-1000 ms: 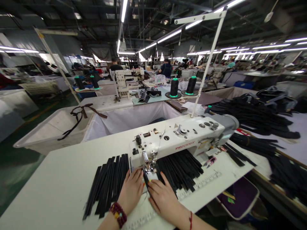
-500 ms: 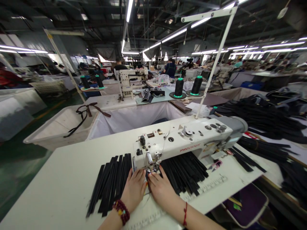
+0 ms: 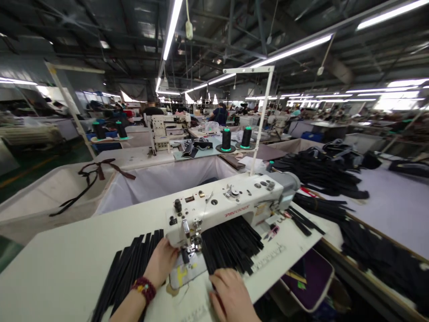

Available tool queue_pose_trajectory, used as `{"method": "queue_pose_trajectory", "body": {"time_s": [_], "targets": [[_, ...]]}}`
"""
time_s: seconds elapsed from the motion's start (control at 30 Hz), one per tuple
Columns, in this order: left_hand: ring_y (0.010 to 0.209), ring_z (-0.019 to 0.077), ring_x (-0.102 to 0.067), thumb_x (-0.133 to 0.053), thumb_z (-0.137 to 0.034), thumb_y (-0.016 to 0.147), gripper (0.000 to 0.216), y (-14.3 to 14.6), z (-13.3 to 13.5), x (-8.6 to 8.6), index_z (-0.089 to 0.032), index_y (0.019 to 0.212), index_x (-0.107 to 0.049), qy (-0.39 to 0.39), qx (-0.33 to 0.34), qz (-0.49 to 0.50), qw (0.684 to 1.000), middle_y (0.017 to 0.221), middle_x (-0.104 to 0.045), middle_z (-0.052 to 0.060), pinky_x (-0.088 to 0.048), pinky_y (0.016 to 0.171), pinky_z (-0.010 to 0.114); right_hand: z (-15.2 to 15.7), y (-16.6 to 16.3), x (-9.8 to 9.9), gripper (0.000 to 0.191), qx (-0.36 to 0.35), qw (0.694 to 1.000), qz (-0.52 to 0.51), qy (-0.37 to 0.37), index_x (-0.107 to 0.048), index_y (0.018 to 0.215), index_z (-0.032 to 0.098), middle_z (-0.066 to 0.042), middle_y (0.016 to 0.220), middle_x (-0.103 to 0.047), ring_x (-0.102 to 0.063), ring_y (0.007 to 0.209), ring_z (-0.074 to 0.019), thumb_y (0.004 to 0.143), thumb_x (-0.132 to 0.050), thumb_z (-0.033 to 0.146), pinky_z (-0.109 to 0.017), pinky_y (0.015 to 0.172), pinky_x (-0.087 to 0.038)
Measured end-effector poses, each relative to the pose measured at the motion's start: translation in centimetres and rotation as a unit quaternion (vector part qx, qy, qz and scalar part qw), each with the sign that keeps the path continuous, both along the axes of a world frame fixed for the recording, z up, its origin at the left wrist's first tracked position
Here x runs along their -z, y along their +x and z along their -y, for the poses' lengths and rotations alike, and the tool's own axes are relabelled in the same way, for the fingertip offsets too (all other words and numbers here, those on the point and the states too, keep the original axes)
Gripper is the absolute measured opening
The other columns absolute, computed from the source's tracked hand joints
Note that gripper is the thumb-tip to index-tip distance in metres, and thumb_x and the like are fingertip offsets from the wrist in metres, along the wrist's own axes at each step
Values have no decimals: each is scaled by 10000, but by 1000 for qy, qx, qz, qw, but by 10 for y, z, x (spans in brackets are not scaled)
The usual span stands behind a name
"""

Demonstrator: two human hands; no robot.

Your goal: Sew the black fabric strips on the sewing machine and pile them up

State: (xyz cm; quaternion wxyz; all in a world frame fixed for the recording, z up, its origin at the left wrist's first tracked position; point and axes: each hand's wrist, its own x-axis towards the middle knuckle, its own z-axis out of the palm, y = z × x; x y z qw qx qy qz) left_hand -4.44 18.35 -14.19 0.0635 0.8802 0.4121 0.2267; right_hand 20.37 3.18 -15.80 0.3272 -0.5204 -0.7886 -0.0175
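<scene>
My left hand point(image 3: 162, 259) is at the left side of the white sewing machine's point(image 3: 224, 203) head, beside the needle area. Its fingertips are partly hidden by the machine, so whether it grips anything is unclear. A pile of black fabric strips point(image 3: 129, 264) lies under and left of this wrist. My right hand point(image 3: 231, 290) is at the near end of the second pile of black strips point(image 3: 231, 246), fingers curled round the end of one strip. A short black piece point(image 3: 185, 256) shows under the presser foot point(image 3: 194, 243), above the metal needle plate point(image 3: 187, 270).
Pink-handled snips point(image 3: 273, 231) and a few loose strips point(image 3: 300, 219) lie right of the machine. Behind it is a cloth-lined bin point(image 3: 157, 179). Thread cones point(image 3: 226, 139) stand beyond. Black pieces point(image 3: 321, 167) are heaped at right. A purple-lined container point(image 3: 311, 277) sits below the table edge.
Both hands were together at the presser foot. My right hand has drawn back toward me to the right pile's near end; my left has shifted left of the needle. The view has turned right.
</scene>
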Motion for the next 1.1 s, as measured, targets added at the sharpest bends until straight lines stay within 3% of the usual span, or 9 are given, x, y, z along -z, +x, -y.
{"method": "queue_pose_trajectory", "body": {"time_s": [0.07,0.13,0.23,0.43,0.57,0.7,0.87,1.0,1.1], "targets": [[1119,288,-649,-422,-174,908,349,3,-15,-3,-209,1018,-751,4,25,0,1000,1107,-744,100,-508,1020,465,21,24,9,377,59,998,8,6,-553,1225,208,-81,1060,-681,-659,927,-242,850,-594,222,-334,820,-547],[1136,291,-646,-446,-230,917,324,3,-22,-3,-229,996,-760,5,60,-23,998,1100,-754,78,-489,1050,458,36,38,19,502,97,995,30,13,-486,1324,180,-113,1126,-676,-661,986,-268,837,-596,235,-334,804,-550],[1134,274,-658,-488,-295,937,290,-12,-16,-1,-268,1038,-758,17,80,-78,994,1158,-746,46,-466,1070,448,41,38,30,623,134,990,42,13,-420,1408,173,-136,1177,-660,-654,1005,-298,820,-596,281,-363,787,-551],[1257,289,-590,-544,-375,947,303,-71,30,5,-298,1182,-718,38,39,-153,987,1319,-674,54,-359,1130,539,15,9,27,481,191,981,37,-16,-549,1299,184,-109,982,-670,-647,857,-294,819,-560,196,-397,766,-525],[1265,255,-583,-529,-256,944,341,-63,73,5,-261,1258,-663,51,21,-148,988,1366,-639,76,-345,1151,510,4,9,28,414,183,978,33,-98,-595,1259,145,-124,991,-689,-682,861,-275,856,-506,119,-361,751,-540],[1299,248,-552,-574,-187,905,422,-16,94,11,-257,1320,-596,34,47,-134,989,1432,-585,63,-352,1156,505,2,16,36,403,151,985,-23,-82,-593,1278,150,-133,1010,-702,-708,855,-252,924,-404,129,-327,737,-562],[1310,274,-541,-585,-226,925,392,21,79,9,-228,1316,-608,-10,-13,-122,992,1418,-594,91,-362,1143,525,16,30,23,372,33,987,-152,-39,-629,1263,247,-101,1029,-690,-702,930,-240,1002,-365,214,-321,780,-571],[1321,294,-527,-539,-158,912,385,18,64,-1,-208,1281,-636,-38,-107,-127,985,1395,-608,120,-319,1142,586,39,29,27,328,-114,947,-265,-142,-669,1221,281,-62,947,-687,-691,808,-196,988,-443,238,-264,697,-563],[1307,277,-543,-488,-105,899,413,9,68,-1,-210,1268,-642,-40,-117,-123,985,1405,-600,120,-341,1134,566,48,17,43,391,-148,915,-292,-235,-658,1261,277,-58,990,-686,-674,728,-177,880,-586,227,-236,610,-540]]}}
